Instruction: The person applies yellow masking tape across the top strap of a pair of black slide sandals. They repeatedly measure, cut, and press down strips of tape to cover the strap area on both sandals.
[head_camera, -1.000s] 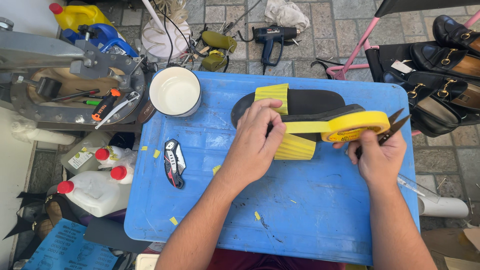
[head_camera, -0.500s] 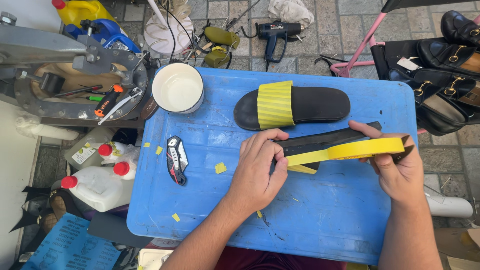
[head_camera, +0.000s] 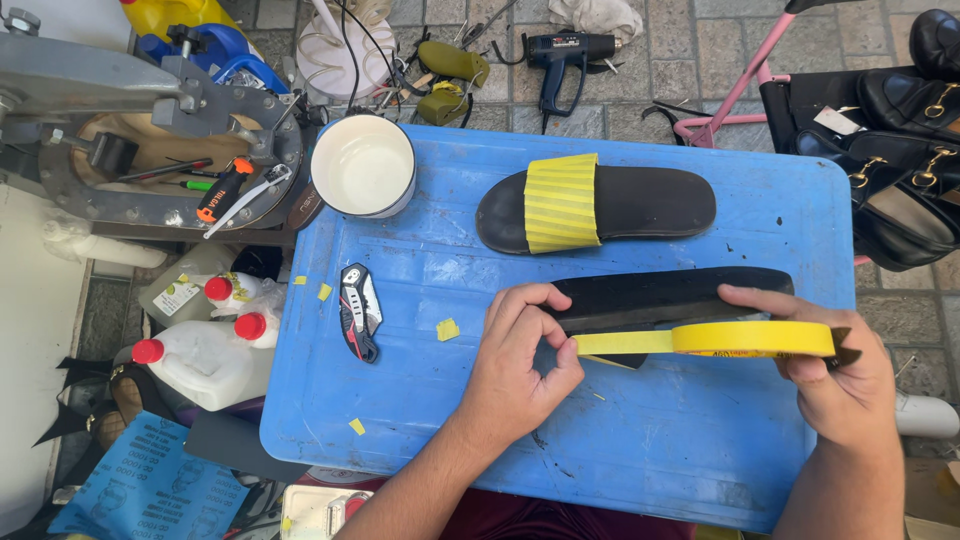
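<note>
**Tape drawn along a black sole**

Tape roll (head_camera: 752, 339), yellow, sits in the right hand (head_camera: 835, 380), its flat faces up and down, with the thumb across the top and the fingers curled beneath. A strip (head_camera: 625, 342) runs from the roll toward nine o'clock, where the left hand (head_camera: 520, 370) pinches its free end between thumb and forefinger, the other fingers curled. The strip's long axis lies nine to three, level with the near edge of the black sole (head_camera: 670, 298).

That sole lies on the blue table (head_camera: 640, 470) with its long axis also nine to three, just at twelve o'clock of the strip and between the two hands; the left fingers touch its nine o'clock end.

At twelve o'clock of it, apart, rests a black sandal (head_camera: 640, 200) with a yellow taped band, lying the same way. A folding knife (head_camera: 359, 310) lies at nine o'clock of the left hand, and a white cup (head_camera: 362, 166) stands at the table's eleven o'clock corner.
</note>
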